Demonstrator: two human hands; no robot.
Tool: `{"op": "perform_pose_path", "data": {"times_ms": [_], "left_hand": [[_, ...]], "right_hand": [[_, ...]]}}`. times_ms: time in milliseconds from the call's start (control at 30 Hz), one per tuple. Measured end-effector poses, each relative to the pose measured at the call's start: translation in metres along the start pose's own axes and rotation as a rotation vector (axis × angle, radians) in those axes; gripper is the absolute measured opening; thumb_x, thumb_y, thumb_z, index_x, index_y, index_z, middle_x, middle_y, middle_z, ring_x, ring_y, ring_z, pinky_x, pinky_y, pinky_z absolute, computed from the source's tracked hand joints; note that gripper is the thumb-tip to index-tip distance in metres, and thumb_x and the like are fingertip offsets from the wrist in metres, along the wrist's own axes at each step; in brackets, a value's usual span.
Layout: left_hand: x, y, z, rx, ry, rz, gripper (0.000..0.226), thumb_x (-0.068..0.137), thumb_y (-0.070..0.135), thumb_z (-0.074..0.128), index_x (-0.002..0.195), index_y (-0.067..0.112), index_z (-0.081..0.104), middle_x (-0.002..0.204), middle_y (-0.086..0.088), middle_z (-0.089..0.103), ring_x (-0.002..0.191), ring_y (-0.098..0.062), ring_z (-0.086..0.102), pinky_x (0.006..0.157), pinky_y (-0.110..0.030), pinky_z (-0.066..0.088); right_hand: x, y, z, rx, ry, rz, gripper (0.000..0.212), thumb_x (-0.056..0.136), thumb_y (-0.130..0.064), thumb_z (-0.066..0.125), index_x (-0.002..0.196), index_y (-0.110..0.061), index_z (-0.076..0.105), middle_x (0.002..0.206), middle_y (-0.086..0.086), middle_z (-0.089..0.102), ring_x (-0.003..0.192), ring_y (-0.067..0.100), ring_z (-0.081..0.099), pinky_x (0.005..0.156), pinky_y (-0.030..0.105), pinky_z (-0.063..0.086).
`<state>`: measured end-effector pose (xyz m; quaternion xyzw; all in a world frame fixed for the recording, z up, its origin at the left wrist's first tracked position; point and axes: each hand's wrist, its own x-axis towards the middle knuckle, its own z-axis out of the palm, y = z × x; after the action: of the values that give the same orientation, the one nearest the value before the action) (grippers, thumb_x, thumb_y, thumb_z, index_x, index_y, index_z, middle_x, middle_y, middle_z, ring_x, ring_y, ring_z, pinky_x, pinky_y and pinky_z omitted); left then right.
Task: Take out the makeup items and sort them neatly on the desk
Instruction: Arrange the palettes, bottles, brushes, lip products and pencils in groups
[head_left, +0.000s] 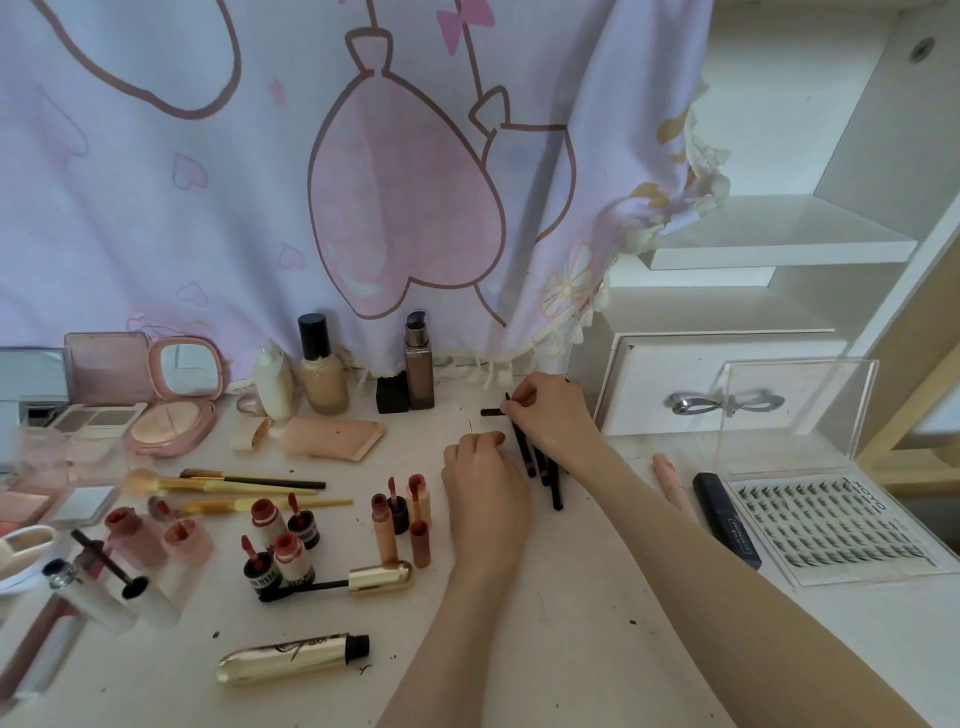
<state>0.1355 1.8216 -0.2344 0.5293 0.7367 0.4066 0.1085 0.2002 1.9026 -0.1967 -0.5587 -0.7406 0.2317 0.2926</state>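
At nine o'clock on the worktop (545, 623) I see a pink round compact (174, 415) standing open with its mirror up, and flat palettes beside it. Below them, toward eight o'clock, lie yellow-handled brushes (234, 486) and a loose cluster of small lip tint bottles (280, 540). A gold tube (291, 659) lies on its side at seven o'clock, with a gold-capped mascara wand (363, 576) just above it. At eleven o'clock two foundation bottles (322, 374) stand upright against the hanging curtain (363, 182).

Near centre, my left hand (480, 486) rests knuckles-up on the worktop, its fingers (480, 441) curled under; I cannot tell whether they hold anything. Just right of it lies a bundle of dark pencils (543, 465), side by side, pointing roughly twelve to six. My right hand (550, 413) sits at their upper ends, its fingers (519, 402) pinching the tip of one thin dark pencil. A short dark cap (491, 412) lies just left of that grip.

At three o'clock a pink stick (675, 483) and a navy tube (727, 519) lie next to a clear lash case (831, 525), lid raised, in front of a white drawer (675, 395).
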Motion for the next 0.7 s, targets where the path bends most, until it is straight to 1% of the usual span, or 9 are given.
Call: {"op": "perform_pose_path", "data": {"times_ms": [67,133,200,267,333,400,500,600,700], "left_hand": [[0.002,0.000,0.001,0.053,0.003,-0.007,0.039,0.093,0.005,0.036,0.131,0.009,0.046,0.130,-0.006,0.051,0.119,-0.020,0.038,0.097,-0.027,0.030],[0.003,0.000,0.003,0.134,-0.011,-0.003,0.045,0.094,0.009,0.034,0.139,0.011,0.034,0.138,-0.005,0.043,0.125,-0.021,0.033,0.099,-0.031,0.027],[0.004,0.001,0.005,0.201,-0.024,0.015,0.048,0.096,0.015,0.033,0.144,0.013,0.024,0.143,-0.004,0.037,0.127,-0.023,0.030,0.100,-0.034,0.025],[0.004,0.000,0.007,0.266,-0.045,0.049,0.044,0.099,0.021,0.028,0.142,0.014,0.028,0.142,-0.004,0.038,0.127,-0.022,0.031,0.100,-0.034,0.024],[0.004,0.000,0.008,0.311,-0.070,0.082,0.040,0.100,0.026,0.023,0.135,0.013,0.037,0.141,-0.002,0.040,0.127,-0.021,0.030,0.100,-0.034,0.022],[0.004,-0.001,0.010,0.331,-0.094,0.112,0.040,0.100,0.028,0.019,0.131,0.014,0.041,0.141,-0.001,0.040,0.129,-0.021,0.028,0.099,-0.035,0.019],[0.005,-0.001,0.014,0.352,-0.151,0.137,0.041,0.099,0.030,0.017,0.131,0.018,0.039,0.144,0.001,0.036,0.135,-0.021,0.020,0.102,-0.037,0.017],[0.009,-0.001,0.015,0.357,-0.171,0.104,0.047,0.099,0.032,0.016,0.142,0.018,0.028,0.150,0.002,0.029,0.138,-0.020,0.017,0.105,-0.039,0.015],[0.017,0.002,0.015,0.319,-0.138,0.108,0.045,0.098,0.030,0.018,0.140,0.020,0.030,0.143,0.003,0.037,0.129,-0.019,0.028,0.100,-0.039,0.020]], "right_hand": [[-0.003,0.001,-0.001,0.002,0.003,-0.008,0.027,0.089,-0.023,0.056,0.069,-0.005,0.060,0.065,0.001,0.057,0.064,0.014,0.052,0.065,0.026,0.043],[-0.007,0.003,-0.004,0.004,0.040,-0.016,0.043,0.093,-0.024,0.049,0.053,-0.010,0.043,0.050,0.000,0.044,0.050,0.011,0.040,0.055,0.025,0.036],[-0.013,0.005,-0.010,0.013,0.073,-0.025,0.045,0.094,-0.022,0.045,0.052,-0.012,0.036,0.047,-0.002,0.037,0.047,0.010,0.035,0.051,0.023,0.030],[-0.022,0.011,-0.015,-0.017,0.109,-0.052,0.041,0.095,-0.019,0.044,0.055,-0.011,0.041,0.051,0.000,0.041,0.050,0.013,0.038,0.053,0.023,0.030],[-0.034,0.018,-0.020,-0.067,0.149,-0.071,0.031,0.094,-0.016,0.043,0.068,-0.007,0.056,0.065,0.005,0.054,0.063,0.019,0.049,0.060,0.025,0.031],[-0.046,0.028,-0.019,-0.118,0.156,-0.080,0.025,0.095,-0.012,0.042,0.095,-0.004,0.066,0.093,0.010,0.063,0.087,0.023,0.056,0.070,0.022,0.033],[-0.063,0.040,-0.011,-0.189,0.102,-0.096,0.036,0.097,-0.013,0.038,0.128,-0.006,0.054,0.135,0.010,0.051,0.124,0.021,0.046,0.098,0.018,0.028],[-0.070,0.047,-0.005,-0.207,0.072,-0.120,0.040,0.100,-0.017,0.035,0.137,-0.006,0.043,0.149,0.010,0.034,0.137,0.019,0.030,0.107,0.015,0.014],[-0.072,0.050,-0.005,-0.228,0.083,-0.150,0.039,0.100,-0.017,0.033,0.136,-0.004,0.042,0.150,0.012,0.030,0.140,0.019,0.024,0.108,0.013,0.009]]}}
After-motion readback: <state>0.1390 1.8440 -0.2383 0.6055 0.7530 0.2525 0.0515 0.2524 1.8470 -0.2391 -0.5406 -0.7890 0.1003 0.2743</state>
